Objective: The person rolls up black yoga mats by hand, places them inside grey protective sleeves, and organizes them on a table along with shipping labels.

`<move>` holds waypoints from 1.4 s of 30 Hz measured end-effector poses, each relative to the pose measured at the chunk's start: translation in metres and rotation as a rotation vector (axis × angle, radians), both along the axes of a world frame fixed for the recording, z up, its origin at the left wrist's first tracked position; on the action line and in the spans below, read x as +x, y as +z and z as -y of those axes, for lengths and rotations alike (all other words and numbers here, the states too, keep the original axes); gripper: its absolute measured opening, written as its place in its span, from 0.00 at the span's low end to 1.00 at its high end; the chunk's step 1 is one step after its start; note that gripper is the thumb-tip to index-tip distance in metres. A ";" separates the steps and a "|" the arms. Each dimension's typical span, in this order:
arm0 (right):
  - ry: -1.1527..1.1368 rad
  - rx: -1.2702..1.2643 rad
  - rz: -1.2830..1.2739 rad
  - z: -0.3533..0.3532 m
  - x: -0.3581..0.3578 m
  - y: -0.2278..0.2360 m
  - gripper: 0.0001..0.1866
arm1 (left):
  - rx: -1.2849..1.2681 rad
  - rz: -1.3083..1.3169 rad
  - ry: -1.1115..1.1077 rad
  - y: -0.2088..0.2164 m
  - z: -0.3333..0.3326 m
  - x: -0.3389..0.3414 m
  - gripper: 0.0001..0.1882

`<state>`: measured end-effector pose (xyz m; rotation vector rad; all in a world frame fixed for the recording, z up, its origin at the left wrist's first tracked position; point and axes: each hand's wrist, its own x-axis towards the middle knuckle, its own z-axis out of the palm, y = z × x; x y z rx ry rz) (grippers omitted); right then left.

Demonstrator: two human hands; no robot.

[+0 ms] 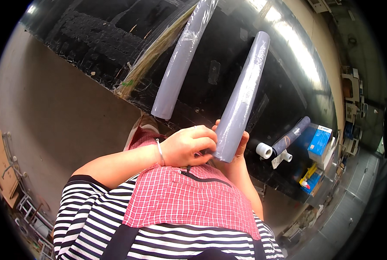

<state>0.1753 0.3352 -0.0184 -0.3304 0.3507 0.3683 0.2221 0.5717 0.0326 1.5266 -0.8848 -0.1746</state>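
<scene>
At the near end of the grey roll [241,102], wrapped in shiny film and slanting up and away over the black table [213,102], both of the person's hands are at work. To the roll's left, the left hand [189,145] comes in with the forearm running sideways, back of the hand up and fingers curled toward the roll's edge; whether it grips anything cannot be told. Below and right of the roll, the right hand [242,147] cups it, fingers wrapped around its sides, the roll covering most of the palm. Left of the roll, well apart, lies a second grey roll [178,78], with a bundle of clear film [154,56] beyond. To its right sit a white tape roll [264,150], a short dark roll [292,136] and a blue box [319,142].
</scene>
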 end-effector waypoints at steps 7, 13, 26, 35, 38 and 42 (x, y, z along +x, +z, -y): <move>0.047 0.110 0.105 0.000 0.012 0.032 0.39 | 0.049 0.363 -0.014 0.045 0.009 0.039 0.31; -0.181 -0.109 0.379 0.000 0.041 0.147 0.35 | -0.133 0.649 -0.070 0.184 0.046 0.094 0.30; -0.635 -1.479 0.852 0.059 -0.014 0.330 0.19 | -0.091 0.627 -0.004 0.312 0.076 0.077 0.43; -0.393 -2.090 1.385 0.048 0.000 0.399 0.27 | -0.062 0.532 -0.079 0.309 0.068 0.069 0.44; -0.313 -2.062 1.388 0.051 0.003 0.399 0.27 | -0.091 0.530 -0.078 0.310 0.069 0.076 0.44; -0.292 -2.204 1.480 0.047 0.015 0.418 0.23 | -0.073 0.386 -0.023 0.317 0.060 0.078 0.44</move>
